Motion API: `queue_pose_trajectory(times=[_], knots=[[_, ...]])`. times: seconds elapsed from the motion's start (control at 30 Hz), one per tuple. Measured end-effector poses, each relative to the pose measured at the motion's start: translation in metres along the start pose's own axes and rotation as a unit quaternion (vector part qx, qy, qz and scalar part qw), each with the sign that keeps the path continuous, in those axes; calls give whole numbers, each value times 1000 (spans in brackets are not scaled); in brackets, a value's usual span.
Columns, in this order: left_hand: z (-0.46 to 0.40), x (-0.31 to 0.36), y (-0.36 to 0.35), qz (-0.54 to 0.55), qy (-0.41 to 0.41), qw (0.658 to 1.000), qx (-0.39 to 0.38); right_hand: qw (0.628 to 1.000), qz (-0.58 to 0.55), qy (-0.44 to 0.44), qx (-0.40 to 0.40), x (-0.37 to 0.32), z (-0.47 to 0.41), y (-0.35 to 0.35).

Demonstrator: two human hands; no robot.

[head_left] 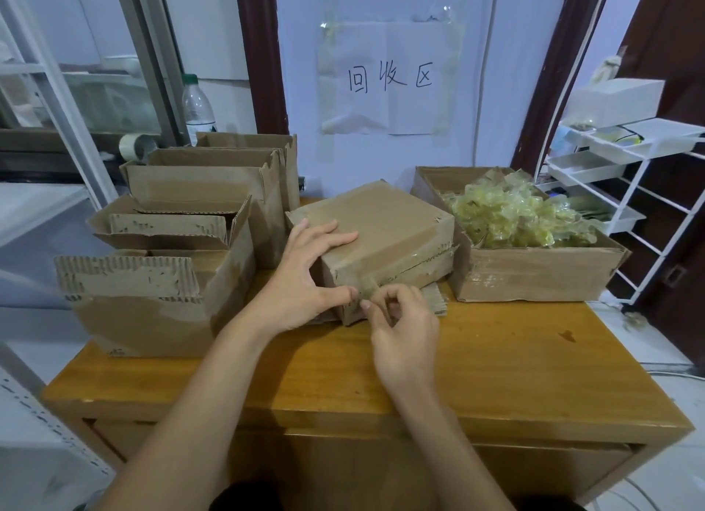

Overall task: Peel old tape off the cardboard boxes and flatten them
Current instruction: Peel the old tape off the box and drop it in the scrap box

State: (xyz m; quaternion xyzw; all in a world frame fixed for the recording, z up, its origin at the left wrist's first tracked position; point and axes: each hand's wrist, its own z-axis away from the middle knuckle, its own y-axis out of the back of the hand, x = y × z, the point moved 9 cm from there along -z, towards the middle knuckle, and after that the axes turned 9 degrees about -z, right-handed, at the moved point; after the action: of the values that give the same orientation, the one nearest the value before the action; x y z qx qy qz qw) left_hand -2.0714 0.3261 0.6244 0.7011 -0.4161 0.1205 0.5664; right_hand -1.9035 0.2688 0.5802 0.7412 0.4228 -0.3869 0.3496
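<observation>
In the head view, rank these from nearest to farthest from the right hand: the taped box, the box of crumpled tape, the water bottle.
From the right hand:
1. Taped box, touching its fingertips, center of the desk.
2. Box of crumpled tape, to the right on the desk.
3. Water bottle, far back left, behind the open boxes.

Closed box (381, 235): near lower corner hidden behind left hand (305, 281) and right hand (400, 331). Right fingertips blurred at the tape (404, 260); grip on tape cannot be told. Flat cardboard (435, 298) under the box mostly covered. Left of the box, open boxes (198, 220) overlap; rear ones partly hidden. Bottle (197, 106) behind them: label unreadable.
</observation>
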Motion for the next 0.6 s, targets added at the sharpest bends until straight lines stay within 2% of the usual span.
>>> queue_pose_trajectory(times=[0.1, 0.23, 0.33, 0.5, 0.6], knots=[[-2, -2, -1, -2, 0, 1000, -10, 994, 74, 72, -16, -6, -10, 7], [-7, 3, 1, -15, -10, 1000, -15, 986, 78, 126, -82, -2, -28, 15], [-12, 7, 6, -33, -19, 999, -29, 979, 88, 151, -101, 1, -37, 14], [-16, 4, 14, -34, -18, 998, -58, 975, 94, 191, -62, -5, -33, 21], [-16, 5, 17, -39, -23, 997, -65, 981, 97, 164, -42, 0, -34, 27]])
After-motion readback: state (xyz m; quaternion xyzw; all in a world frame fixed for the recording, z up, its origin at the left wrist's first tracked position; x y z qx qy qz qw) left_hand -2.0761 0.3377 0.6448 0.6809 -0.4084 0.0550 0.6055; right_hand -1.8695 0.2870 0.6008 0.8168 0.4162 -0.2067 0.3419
